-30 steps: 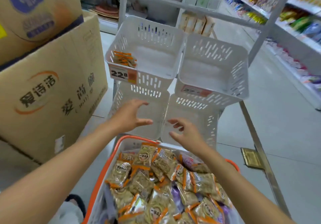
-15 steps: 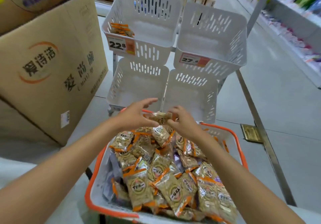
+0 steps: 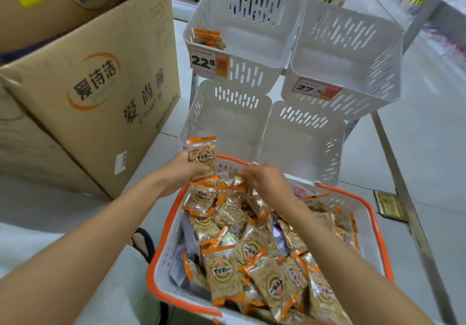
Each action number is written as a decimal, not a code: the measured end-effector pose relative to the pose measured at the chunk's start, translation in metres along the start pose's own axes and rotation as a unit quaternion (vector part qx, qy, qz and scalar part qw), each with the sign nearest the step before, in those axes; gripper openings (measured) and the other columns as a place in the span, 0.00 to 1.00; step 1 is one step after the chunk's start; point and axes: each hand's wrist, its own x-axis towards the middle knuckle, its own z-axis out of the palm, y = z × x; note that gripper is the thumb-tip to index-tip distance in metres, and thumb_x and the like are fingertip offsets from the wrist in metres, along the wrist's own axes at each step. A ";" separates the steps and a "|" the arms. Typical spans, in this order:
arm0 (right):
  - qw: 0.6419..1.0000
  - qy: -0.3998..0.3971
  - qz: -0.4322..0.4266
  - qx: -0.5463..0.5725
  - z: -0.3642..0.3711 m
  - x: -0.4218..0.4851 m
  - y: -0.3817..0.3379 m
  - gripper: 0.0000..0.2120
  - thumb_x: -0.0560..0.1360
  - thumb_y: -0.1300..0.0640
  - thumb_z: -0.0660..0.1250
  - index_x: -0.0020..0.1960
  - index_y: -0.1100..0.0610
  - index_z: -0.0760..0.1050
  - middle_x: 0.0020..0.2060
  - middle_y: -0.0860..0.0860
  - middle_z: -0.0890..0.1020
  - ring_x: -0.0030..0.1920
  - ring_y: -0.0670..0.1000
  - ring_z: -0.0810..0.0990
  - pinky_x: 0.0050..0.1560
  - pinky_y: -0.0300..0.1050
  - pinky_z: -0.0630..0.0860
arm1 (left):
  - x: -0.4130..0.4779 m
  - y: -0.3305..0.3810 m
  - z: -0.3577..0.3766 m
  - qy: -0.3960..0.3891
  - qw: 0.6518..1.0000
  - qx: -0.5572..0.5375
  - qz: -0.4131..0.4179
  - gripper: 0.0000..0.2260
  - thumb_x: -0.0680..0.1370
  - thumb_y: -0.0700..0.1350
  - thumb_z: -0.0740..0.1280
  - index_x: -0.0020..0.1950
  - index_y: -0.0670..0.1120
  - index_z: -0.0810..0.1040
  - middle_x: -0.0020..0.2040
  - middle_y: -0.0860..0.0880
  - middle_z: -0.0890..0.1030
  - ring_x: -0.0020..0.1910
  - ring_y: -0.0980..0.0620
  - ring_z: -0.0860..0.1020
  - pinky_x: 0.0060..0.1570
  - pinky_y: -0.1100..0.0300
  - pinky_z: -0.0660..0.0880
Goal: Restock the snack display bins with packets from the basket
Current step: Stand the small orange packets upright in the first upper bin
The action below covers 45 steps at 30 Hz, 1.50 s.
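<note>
The left hand (image 3: 182, 173) grips 1 packet (image 3: 202, 154) upright over the basket (image 3: 161, 254) at its far rim. The right hand (image 3: 268, 181), blurred, is among the basket's packets; whether it grips any I cannot tell. The upper bins (image 3: 252, 44) carry a 22.8 tag (image 3: 208, 62) and a 27.6 tag (image 3: 316, 89).

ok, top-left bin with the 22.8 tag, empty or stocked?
Nearly empty: the top-left bin holds only a few orange-edged packets in its left corner; the rest of its floor is bare.
</note>
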 end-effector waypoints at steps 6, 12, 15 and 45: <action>0.927 -0.088 0.098 0.350 -0.052 0.002 -0.044 0.15 0.82 0.49 0.60 0.54 0.56 0.82 0.44 0.52 0.86 0.46 0.46 0.84 0.46 0.39 0.80 | 0.001 0.002 0.045 -0.069 0.997 -0.044 0.003 0.32 0.69 0.40 0.79 0.68 0.53 0.70 0.58 0.46 0.82 0.56 0.46 0.82 0.54 0.46 0.81; 0.964 -0.092 0.177 0.174 -0.020 -0.014 0.004 0.17 0.80 0.57 0.64 0.68 0.56 0.74 0.45 0.48 0.80 0.41 0.49 0.79 0.38 0.38 0.75 | 0.009 -0.004 0.031 -0.036 0.987 -0.151 -0.040 0.31 0.73 0.31 0.71 0.72 0.47 0.65 0.62 0.40 0.78 0.56 0.43 0.81 0.46 0.50 0.83; 0.969 -0.162 0.170 0.075 0.015 -0.034 0.020 0.36 0.72 0.56 0.73 0.76 0.52 0.60 0.47 0.46 0.76 0.47 0.49 0.73 0.49 0.46 0.73 | 0.004 -0.006 0.032 -0.057 0.990 -0.121 -0.044 0.31 0.74 0.30 0.71 0.72 0.49 0.65 0.60 0.41 0.80 0.53 0.45 0.83 0.43 0.53 0.83; 0.894 -0.077 -0.028 0.441 -0.178 0.165 -0.060 0.21 0.71 0.68 0.73 0.63 0.60 0.75 0.52 0.56 0.84 0.47 0.49 0.84 0.41 0.43 0.81 | 0.074 0.211 -0.026 -0.069 0.949 0.217 0.217 0.47 0.67 0.40 0.80 0.77 0.49 0.54 0.59 0.47 0.80 0.56 0.53 0.81 0.56 0.49 0.80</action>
